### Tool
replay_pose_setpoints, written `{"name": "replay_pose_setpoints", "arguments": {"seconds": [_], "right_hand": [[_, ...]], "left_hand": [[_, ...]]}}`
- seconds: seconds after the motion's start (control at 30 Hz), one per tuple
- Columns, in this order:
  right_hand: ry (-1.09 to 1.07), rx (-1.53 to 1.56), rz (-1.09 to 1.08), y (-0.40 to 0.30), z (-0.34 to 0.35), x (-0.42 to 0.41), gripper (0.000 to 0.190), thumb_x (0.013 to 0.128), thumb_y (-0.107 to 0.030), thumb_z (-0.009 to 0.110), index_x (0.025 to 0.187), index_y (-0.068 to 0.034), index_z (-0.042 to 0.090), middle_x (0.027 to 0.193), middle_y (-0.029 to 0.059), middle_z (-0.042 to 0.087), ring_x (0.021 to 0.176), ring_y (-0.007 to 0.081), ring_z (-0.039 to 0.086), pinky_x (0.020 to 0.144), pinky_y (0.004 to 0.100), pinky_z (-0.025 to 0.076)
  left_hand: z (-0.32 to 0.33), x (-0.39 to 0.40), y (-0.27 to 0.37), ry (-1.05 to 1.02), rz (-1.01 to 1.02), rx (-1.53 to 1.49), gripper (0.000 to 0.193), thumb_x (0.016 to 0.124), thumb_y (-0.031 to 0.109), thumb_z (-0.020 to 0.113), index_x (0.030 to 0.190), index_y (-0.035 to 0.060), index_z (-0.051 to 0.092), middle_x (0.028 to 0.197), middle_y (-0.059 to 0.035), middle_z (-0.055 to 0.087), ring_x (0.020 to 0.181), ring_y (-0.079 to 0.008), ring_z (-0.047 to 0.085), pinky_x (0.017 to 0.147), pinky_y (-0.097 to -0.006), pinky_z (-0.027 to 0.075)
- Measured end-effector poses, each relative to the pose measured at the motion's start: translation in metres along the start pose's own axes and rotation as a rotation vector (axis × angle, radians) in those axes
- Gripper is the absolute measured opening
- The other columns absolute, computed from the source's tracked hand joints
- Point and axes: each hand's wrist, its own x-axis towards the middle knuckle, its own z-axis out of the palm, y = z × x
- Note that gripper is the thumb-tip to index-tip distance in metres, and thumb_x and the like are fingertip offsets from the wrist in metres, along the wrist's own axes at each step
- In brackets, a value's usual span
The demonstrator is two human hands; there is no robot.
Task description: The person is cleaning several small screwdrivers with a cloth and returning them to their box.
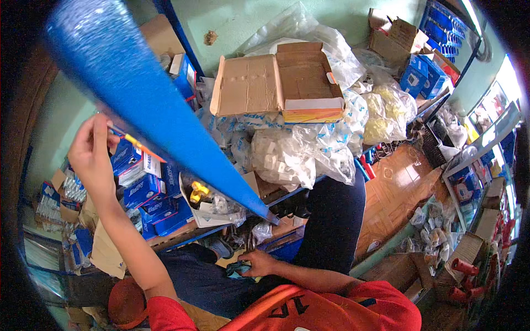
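Observation:
My left hand is raised at the left, beside a blue painted metal post that slants across the view. Its fingertips pinch one end of a slim yellow-and-orange object, perhaps a screwdriver; the post partly hides it. Low in front of my body, my right hand grips a crumpled blue-green cloth. Beneath the left hand, blue-and-white product boxes are stacked on the shelf. A white tray next to them holds yellow and clear plastic parts.
An opened cardboard box lies on clear plastic bags of white parts. Other bags hold yellowish parts. A tiled floor shows at right, near bagged goods and red tubes. A red round stool stands lower left.

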Motion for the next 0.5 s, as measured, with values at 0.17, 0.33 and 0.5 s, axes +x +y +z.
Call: {"name": "replay_pose_setpoints", "arguments": {"seconds": [0.17, 0.33, 0.5], "right_hand": [[-0.019, -0.04, 0.029, 0.0, -0.003, -0.004, 0.059, 0.076, -0.035, 0.081, 0.125, -0.005, 0.068, 0.108, 0.0207, 0.072, 0.096, 0.0412, 0.071, 0.085, 0.0485, 0.057], [-0.038, -0.027, 0.053, -0.007, -0.007, -0.001, 0.065, 0.075, -0.039, 0.082, 0.128, -0.005, 0.066, 0.115, 0.0204, 0.071, 0.1, 0.0412, 0.07, 0.087, 0.0496, 0.056], [-0.036, -0.004, 0.076, -0.003, -0.002, 0.002, 0.064, 0.074, -0.037, 0.083, 0.127, -0.004, 0.067, 0.113, 0.0216, 0.073, 0.104, 0.0418, 0.07, 0.089, 0.0504, 0.056]], "left_hand": [[0.061, 0.016, -0.04, -0.065, -0.332, -0.428, 0.036, 0.105, 0.033, 0.062, 0.113, -0.0015, 0.069, 0.096, -0.006, 0.072, 0.088, -0.0091, 0.07, 0.075, -0.0249, 0.059], [0.103, 0.019, -0.003, -0.238, -0.431, -0.577, 0.031, 0.104, 0.028, 0.065, 0.117, -0.0001, 0.068, 0.098, -0.0057, 0.072, 0.087, -0.0113, 0.072, 0.08, -0.0256, 0.061], [0.139, 0.033, 0.024, -0.27, -0.409, -0.8, 0.032, 0.105, 0.026, 0.063, 0.122, -0.001, 0.066, 0.102, -0.0069, 0.072, 0.088, -0.0124, 0.072, 0.083, -0.0266, 0.061]]}}
